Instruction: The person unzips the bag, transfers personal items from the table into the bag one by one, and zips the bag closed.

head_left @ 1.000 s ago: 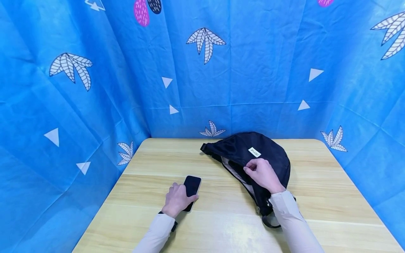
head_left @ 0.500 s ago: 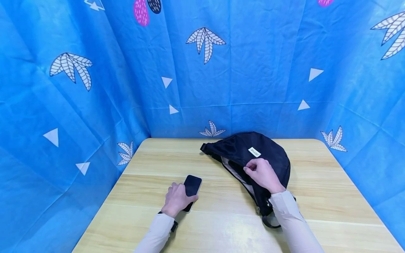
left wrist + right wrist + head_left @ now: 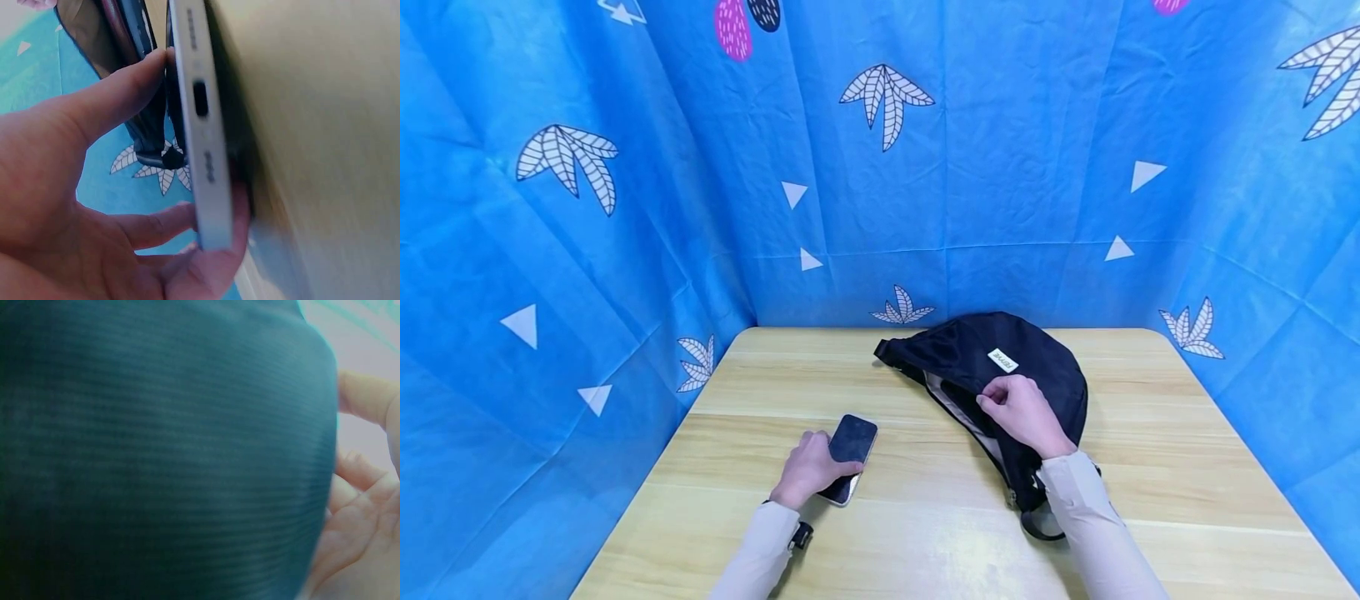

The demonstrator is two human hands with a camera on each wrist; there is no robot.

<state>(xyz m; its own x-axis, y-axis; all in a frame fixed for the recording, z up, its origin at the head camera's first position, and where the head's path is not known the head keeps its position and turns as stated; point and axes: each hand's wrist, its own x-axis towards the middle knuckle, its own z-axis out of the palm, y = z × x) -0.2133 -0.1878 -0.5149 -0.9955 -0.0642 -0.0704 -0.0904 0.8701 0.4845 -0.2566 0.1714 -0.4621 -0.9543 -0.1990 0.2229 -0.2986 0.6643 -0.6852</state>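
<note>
across the back and both sides, a blue curtain [image 3: 1037, 150] printed with white leaves and triangles. in front of it, a pale wooden bench [image 3: 1195, 467] with rounded far corners. on the bench, right of centre and toward the back, a black bag [image 3: 1052, 350], mouth gaping toward the left with a strip of pale lining [image 3: 991, 448] on show. reaching in from the near side, light sleeves [image 3: 1093, 525]. at the bag, the right hand [image 3: 1021, 414], pinching the rim of the mouth; fingers partly hidden behind the cloth in the right wrist view. left of the bag and apart from it, the left hand [image 3: 808, 468], gripping a phone [image 3: 853, 437], thumb on the dark screen, fingers around the left edge. phone right at the bench top; touching or just clear, cannot tell. at the bag's near end, a strap loop [image 3: 1028, 525]. around the left wrist, a black band [image 3: 802, 535]. on the bag, a white label [image 3: 1002, 360]. smallest, in the phone's bottom edge, a charging port [image 3: 200, 98].
</note>
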